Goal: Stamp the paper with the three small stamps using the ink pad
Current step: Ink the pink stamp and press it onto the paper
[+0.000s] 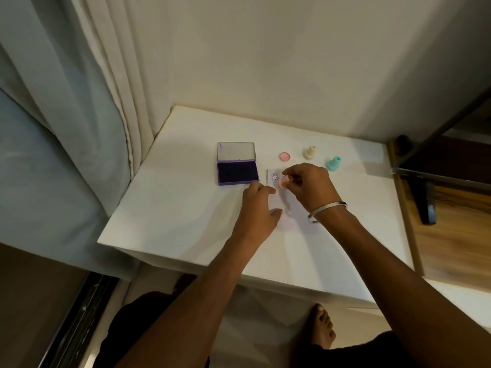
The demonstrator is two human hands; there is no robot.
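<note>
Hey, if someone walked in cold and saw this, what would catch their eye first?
Probably the two hands at the middle of the white table: the right hand pinches a pink stamp over the paper, beside a fresh smiley print, while the left hand rests on the paper. Next, the open purple ink pad just left of them, then the cream stamp and teal stamp behind.

Table (186, 208) looked matt white, smooth – painted board or laminate, couldn't tell which. Ink pad (238, 171) was purple plastic with a clear glossy lid. Stamps (309, 152) looked like matt pastel plastic. Paper (292, 208) was plain matt white. Bangle (327, 211) was polished metal. Curtain (79, 102) was soft cloth; the floor (457, 221) – glossy wood grain.
</note>
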